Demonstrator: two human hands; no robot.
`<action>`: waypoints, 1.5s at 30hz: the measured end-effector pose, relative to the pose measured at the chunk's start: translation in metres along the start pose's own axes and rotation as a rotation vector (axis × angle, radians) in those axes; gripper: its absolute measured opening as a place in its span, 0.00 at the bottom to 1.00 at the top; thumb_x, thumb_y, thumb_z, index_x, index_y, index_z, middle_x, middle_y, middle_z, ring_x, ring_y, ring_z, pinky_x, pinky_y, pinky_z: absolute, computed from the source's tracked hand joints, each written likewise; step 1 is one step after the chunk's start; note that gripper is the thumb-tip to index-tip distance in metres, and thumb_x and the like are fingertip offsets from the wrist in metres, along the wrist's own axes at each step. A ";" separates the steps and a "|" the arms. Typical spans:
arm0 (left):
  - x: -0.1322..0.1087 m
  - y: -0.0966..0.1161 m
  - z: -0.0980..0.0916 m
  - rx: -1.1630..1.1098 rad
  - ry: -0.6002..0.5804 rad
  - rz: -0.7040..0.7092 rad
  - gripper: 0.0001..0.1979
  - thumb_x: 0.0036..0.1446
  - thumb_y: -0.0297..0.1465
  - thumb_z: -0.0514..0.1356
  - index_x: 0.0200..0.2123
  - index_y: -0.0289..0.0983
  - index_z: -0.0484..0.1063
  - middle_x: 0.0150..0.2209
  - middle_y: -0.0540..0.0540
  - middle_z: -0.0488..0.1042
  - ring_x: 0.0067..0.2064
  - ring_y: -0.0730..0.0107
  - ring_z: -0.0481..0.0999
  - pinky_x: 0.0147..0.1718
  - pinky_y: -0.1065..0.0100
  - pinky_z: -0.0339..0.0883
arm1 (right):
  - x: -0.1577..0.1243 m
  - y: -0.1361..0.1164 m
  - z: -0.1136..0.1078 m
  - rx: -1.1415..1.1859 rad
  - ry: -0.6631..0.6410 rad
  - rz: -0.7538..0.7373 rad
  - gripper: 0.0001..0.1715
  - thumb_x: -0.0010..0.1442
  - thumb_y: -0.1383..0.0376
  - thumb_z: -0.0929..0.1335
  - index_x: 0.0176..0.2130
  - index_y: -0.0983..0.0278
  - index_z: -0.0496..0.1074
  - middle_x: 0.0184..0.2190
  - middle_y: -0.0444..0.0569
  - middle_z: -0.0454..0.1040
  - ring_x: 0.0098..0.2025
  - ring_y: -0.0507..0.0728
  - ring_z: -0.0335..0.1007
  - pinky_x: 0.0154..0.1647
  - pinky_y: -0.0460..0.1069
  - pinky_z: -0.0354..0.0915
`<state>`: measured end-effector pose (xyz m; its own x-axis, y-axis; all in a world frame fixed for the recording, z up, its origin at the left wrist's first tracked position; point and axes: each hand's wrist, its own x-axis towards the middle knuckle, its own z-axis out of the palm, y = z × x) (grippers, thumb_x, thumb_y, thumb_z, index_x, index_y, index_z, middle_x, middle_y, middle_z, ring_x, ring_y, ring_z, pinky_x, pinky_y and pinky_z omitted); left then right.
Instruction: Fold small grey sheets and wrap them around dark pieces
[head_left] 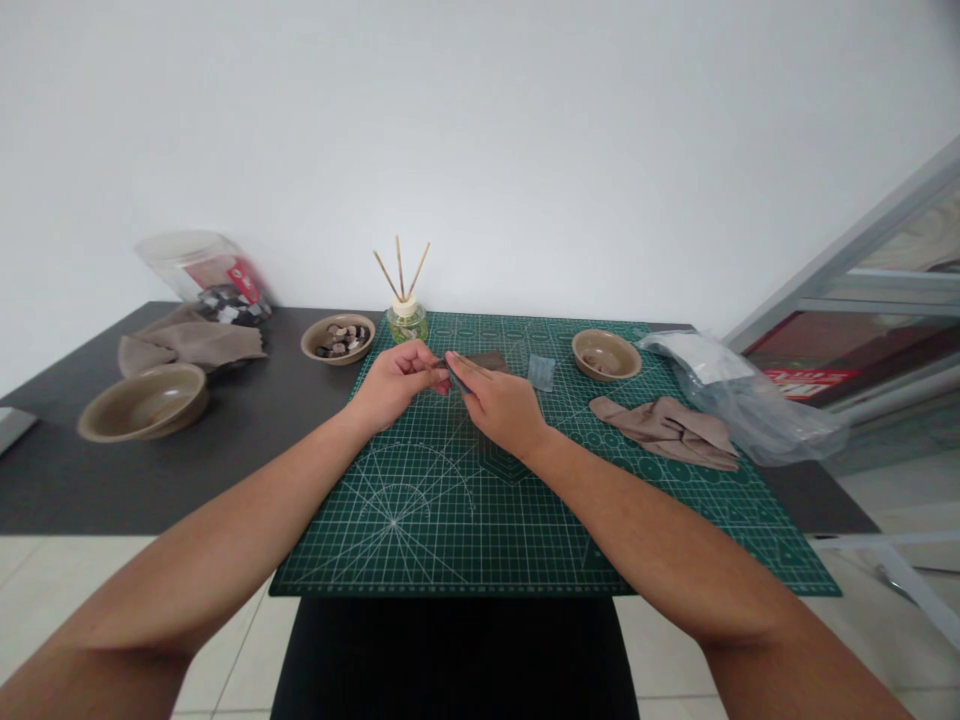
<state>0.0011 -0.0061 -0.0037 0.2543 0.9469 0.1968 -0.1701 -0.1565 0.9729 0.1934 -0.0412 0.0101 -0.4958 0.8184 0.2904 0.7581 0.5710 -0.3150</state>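
Note:
My left hand [396, 383] and my right hand [499, 403] meet above the far middle of the green cutting mat [450, 520]. Both are closed in a pinch on a small dark flat piece [486, 362], brownish, that sticks out just beyond my right fingers. Exactly what the piece is I cannot make out. A small clear packet [541, 372] lies on the mat right of my hands.
A reed diffuser bottle [406, 318] stands behind my hands. A bowl of dark stones [339, 339] is at its left, an empty-looking bowl [606, 354] at the right, a larger bowl [144, 400] far left. Beige cloths [664, 425] [187, 343], a clear bag [739, 395] and a tipped jar [206, 275] lie around.

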 end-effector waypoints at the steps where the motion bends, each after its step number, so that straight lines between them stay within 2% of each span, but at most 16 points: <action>1: 0.000 0.000 0.000 -0.017 0.004 0.006 0.18 0.43 0.32 0.76 0.28 0.37 0.69 0.22 0.54 0.78 0.25 0.71 0.80 0.31 0.69 0.75 | 0.000 0.000 0.000 0.001 0.002 0.000 0.35 0.69 0.72 0.61 0.72 0.61 0.61 0.71 0.48 0.63 0.66 0.57 0.72 0.64 0.54 0.72; 7: 0.000 0.003 -0.002 -0.079 0.053 0.041 0.17 0.45 0.31 0.75 0.29 0.37 0.69 0.22 0.53 0.78 0.25 0.71 0.78 0.30 0.69 0.74 | 0.000 0.003 0.004 0.015 -0.004 0.026 0.33 0.69 0.71 0.62 0.70 0.62 0.65 0.70 0.49 0.65 0.64 0.61 0.74 0.62 0.58 0.74; 11: 0.003 0.004 -0.003 -0.080 0.116 0.071 0.16 0.42 0.29 0.75 0.27 0.37 0.69 0.23 0.54 0.76 0.25 0.75 0.76 0.29 0.71 0.72 | 0.002 0.009 0.008 0.112 0.101 0.036 0.31 0.68 0.72 0.63 0.67 0.59 0.69 0.67 0.47 0.71 0.66 0.58 0.72 0.65 0.56 0.71; 14: 0.003 0.005 -0.002 -0.065 0.103 0.049 0.17 0.42 0.29 0.76 0.28 0.37 0.70 0.24 0.55 0.75 0.24 0.75 0.75 0.28 0.70 0.73 | 0.002 0.013 0.010 0.180 0.178 0.055 0.28 0.68 0.72 0.63 0.63 0.59 0.73 0.61 0.47 0.77 0.62 0.57 0.76 0.63 0.55 0.72; 18: 0.002 0.004 -0.001 -0.028 0.075 0.033 0.17 0.44 0.31 0.76 0.38 0.36 0.76 0.23 0.56 0.74 0.24 0.75 0.76 0.28 0.70 0.76 | 0.001 0.014 0.009 0.267 0.255 0.064 0.25 0.67 0.70 0.64 0.59 0.59 0.78 0.56 0.48 0.81 0.56 0.58 0.80 0.59 0.54 0.73; 22: 0.002 0.000 0.000 -0.017 0.014 -0.056 0.18 0.42 0.30 0.77 0.37 0.34 0.76 0.27 0.51 0.80 0.27 0.74 0.79 0.32 0.69 0.78 | 0.000 0.013 0.009 0.346 0.307 0.067 0.22 0.66 0.70 0.65 0.55 0.59 0.80 0.53 0.47 0.83 0.52 0.57 0.82 0.55 0.53 0.74; 29: 0.002 -0.002 -0.002 0.039 -0.047 -0.044 0.18 0.45 0.29 0.75 0.39 0.35 0.75 0.25 0.52 0.79 0.28 0.72 0.80 0.33 0.68 0.76 | 0.002 0.014 0.012 0.390 0.299 0.091 0.17 0.65 0.68 0.68 0.49 0.57 0.82 0.49 0.45 0.85 0.51 0.57 0.82 0.54 0.52 0.73; 35: 0.003 -0.004 -0.005 0.165 -0.085 -0.049 0.16 0.44 0.32 0.76 0.34 0.36 0.75 0.28 0.50 0.81 0.31 0.71 0.80 0.35 0.67 0.74 | 0.005 0.019 0.014 0.445 0.244 0.085 0.10 0.68 0.61 0.70 0.44 0.60 0.82 0.41 0.47 0.85 0.43 0.56 0.81 0.45 0.50 0.70; 38: 0.004 -0.005 -0.006 0.199 -0.104 -0.053 0.16 0.44 0.34 0.76 0.32 0.37 0.75 0.31 0.49 0.82 0.32 0.69 0.80 0.35 0.66 0.73 | 0.005 0.022 0.016 0.529 0.238 0.099 0.09 0.67 0.59 0.70 0.42 0.60 0.81 0.37 0.46 0.83 0.40 0.55 0.79 0.43 0.48 0.69; 45: 0.002 -0.002 -0.006 0.247 -0.118 -0.074 0.14 0.44 0.35 0.75 0.31 0.36 0.76 0.28 0.50 0.81 0.29 0.71 0.77 0.31 0.69 0.68 | 0.005 0.020 0.017 0.606 0.263 0.078 0.08 0.64 0.59 0.71 0.39 0.61 0.79 0.35 0.45 0.81 0.36 0.53 0.75 0.41 0.48 0.66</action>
<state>-0.0037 -0.0020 -0.0060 0.3686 0.9214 0.1229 0.0866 -0.1657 0.9824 0.1992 -0.0245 -0.0100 -0.2707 0.8597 0.4331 0.3768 0.5086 -0.7742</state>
